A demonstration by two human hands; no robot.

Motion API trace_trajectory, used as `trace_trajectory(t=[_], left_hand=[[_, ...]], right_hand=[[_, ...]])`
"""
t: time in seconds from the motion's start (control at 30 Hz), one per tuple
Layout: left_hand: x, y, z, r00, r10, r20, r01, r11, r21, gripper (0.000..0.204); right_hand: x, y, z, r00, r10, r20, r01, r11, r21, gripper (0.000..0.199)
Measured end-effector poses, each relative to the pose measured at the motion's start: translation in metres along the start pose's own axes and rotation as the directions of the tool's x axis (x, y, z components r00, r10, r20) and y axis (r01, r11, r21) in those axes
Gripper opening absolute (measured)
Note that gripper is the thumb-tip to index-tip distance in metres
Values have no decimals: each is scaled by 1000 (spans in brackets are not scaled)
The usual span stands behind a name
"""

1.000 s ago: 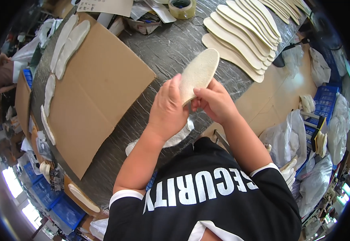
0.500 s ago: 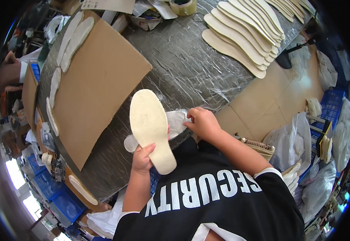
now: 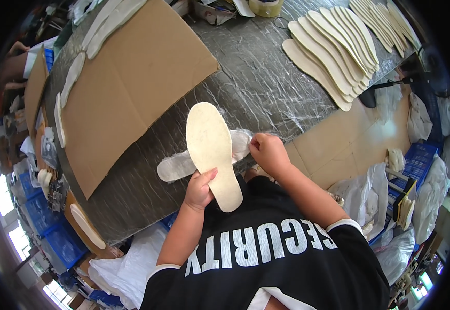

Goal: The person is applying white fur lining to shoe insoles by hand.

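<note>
My left hand [image 3: 200,190] grips a cream insole [image 3: 209,134] near its narrower part, thumb on top, the wide end pointing away from me. Behind that insole, crossing it, is a whitish, see-through-looking insole-shaped piece [image 3: 176,166] by the near edge of the table; its middle is hidden. With fingertips pinched together, my right hand [image 3: 270,153] is at the right end of this piece. What exactly lies between those fingers is too small to see clearly.
Brown cardboard [image 3: 137,77] covers the table's left part, with several white insole pieces [image 3: 72,77] along its far left edge. Overlapping cream insoles [image 3: 333,57] lie at the far right. A tape roll [image 3: 266,7] is at the back; plastic bags [image 3: 359,191] and a blue crate [image 3: 418,160] stand right.
The view has shifted. The cream insole has moved slightly away from me, and more of the whitish piece's left end shows beneath it. Both hands keep their pinched grips.
</note>
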State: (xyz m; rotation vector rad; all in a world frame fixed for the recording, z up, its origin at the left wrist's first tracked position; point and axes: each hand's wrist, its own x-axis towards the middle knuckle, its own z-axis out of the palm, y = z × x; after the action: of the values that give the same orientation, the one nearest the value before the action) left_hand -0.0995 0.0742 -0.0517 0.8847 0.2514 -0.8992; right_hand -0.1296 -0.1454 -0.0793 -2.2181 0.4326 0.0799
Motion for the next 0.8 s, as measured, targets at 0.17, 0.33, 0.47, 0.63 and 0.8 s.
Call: trace_trajectory(t=[0.17, 0.33, 0.47, 0.63, 0.8], left_hand=[[0, -2, 6, 1000, 12, -26, -12, 1000, -5, 62], [2, -5, 8, 997, 72, -32, -75, 991, -109, 62], [1, -4, 9, 997, 68, -46, -73, 992, -104, 64], [-1, -5, 12, 995, 64, -73, -72, 992, -103, 65], [0, -3, 9, 991, 125, -48, -129, 986, -107, 64]], right_hand=[[2, 4, 1, 999, 21, -30, -20, 999, 42, 12], [10, 8, -10, 858, 436, 270, -511, 682, 523, 12], [8, 7, -17, 855, 419, 305, -517, 653, 553, 17], [7, -12, -26, 858, 436, 271, -513, 718, 470, 19], [14, 2, -9, 882, 380, 277, -469, 760, 450, 12]])
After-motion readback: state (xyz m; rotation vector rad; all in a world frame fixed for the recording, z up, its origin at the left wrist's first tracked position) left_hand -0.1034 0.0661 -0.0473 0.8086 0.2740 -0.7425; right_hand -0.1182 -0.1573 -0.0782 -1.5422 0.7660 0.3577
